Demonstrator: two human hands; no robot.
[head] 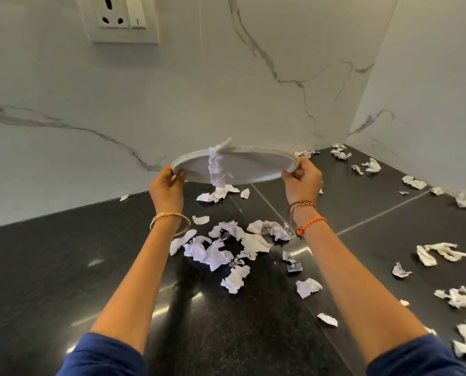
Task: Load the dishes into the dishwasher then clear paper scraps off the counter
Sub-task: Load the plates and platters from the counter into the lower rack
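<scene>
A pale round plate [242,169] hung tilted above the worktop [50,267]; crumpled white paper scraps [226,248] lay scattered below it.

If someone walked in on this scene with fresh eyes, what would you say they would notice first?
First, the round grey plate, held tilted above the counter by the left hand and right hand at opposite rims, with blurred paper scraps tumbling off its near edge. Next, the crumpled white scraps littering the black counter, thickest below the plate and trailing along the right side toward the marble corner.
</scene>
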